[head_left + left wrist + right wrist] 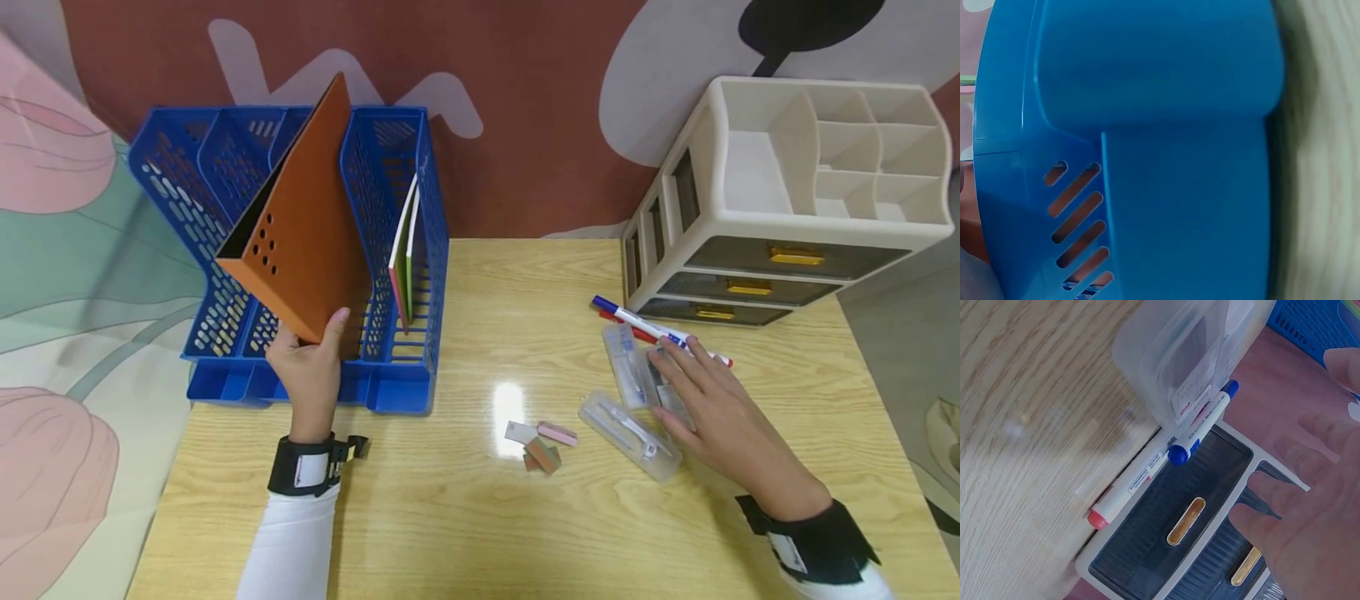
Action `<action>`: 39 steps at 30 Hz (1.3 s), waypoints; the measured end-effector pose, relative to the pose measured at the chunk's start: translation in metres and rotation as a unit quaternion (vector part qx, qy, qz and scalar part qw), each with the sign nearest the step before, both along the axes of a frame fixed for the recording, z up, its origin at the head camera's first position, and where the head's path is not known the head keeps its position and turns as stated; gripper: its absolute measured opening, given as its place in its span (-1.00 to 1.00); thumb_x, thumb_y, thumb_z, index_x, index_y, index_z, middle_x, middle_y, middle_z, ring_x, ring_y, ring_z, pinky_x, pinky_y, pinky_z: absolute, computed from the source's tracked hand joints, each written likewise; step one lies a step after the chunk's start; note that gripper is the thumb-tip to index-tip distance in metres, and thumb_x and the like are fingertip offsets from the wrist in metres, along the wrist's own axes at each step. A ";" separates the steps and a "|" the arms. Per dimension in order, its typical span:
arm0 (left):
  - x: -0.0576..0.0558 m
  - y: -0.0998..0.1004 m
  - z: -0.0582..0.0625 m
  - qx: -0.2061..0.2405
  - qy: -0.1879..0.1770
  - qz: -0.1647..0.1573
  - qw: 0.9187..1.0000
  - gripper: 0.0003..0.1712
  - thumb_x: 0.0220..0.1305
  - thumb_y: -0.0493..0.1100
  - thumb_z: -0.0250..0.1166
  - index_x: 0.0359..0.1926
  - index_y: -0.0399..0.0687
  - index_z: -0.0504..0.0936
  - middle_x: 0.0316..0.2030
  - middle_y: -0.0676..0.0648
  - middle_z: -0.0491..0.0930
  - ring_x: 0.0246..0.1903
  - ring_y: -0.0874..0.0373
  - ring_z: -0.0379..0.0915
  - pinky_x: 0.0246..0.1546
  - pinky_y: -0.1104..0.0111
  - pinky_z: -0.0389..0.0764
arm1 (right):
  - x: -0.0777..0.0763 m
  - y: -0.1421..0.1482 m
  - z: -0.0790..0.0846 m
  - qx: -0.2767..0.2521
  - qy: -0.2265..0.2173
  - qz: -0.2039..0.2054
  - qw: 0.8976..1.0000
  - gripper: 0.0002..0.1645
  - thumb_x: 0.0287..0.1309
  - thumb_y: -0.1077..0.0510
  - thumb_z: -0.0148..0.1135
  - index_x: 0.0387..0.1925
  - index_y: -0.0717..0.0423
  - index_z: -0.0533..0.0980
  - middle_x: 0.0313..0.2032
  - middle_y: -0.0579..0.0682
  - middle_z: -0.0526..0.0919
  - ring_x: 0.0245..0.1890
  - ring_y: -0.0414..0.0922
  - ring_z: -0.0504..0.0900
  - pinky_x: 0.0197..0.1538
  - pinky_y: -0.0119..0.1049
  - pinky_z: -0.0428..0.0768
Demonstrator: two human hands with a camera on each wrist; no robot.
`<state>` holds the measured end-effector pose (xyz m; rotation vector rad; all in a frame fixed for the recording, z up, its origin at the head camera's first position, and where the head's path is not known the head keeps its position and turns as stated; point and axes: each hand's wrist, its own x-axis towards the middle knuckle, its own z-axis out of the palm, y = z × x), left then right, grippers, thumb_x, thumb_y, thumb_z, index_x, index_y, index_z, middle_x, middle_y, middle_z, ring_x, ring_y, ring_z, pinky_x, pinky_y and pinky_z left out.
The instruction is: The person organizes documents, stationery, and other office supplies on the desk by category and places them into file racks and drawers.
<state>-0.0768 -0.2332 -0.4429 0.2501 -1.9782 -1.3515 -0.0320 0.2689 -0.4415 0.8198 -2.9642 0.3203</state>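
My left hand [306, 371] grips the lower front edge of an orange file folder [311, 225], its thumb on the near side. Tilted, with its dark inside showing at the left, the folder stands in a slot of a blue file rack [386, 392]. The rack's front fills most of the left wrist view. Over at the right, my right hand [720, 417] hovers with fingers extended above clear plastic cases [628, 367] and markers. In the right wrist view, a blue-capped marker [1207, 422] and a red-tipped marker [1129, 487] lie beside a case [1172, 356].
Thin booklets [405, 258] lean in the rack's right slot. Several small erasers or blocks [543, 450] lie mid-table near another clear case [630, 435]. A white drawer organizer [750, 242] with yellow handles stands at the back right. A patterned cloth hangs behind the table.
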 end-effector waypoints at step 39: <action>0.039 0.010 0.029 -0.135 0.115 0.065 0.982 -0.20 0.13 -0.15 0.55 0.33 -0.37 0.47 0.29 -0.19 0.58 0.18 -0.20 0.46 0.16 0.35 0.46 | -0.005 0.020 0.003 -0.041 0.005 -0.048 0.998 -0.05 0.16 0.10 0.47 0.52 0.16 0.28 0.55 0.29 0.19 0.51 0.34 0.21 0.58 0.22 0.12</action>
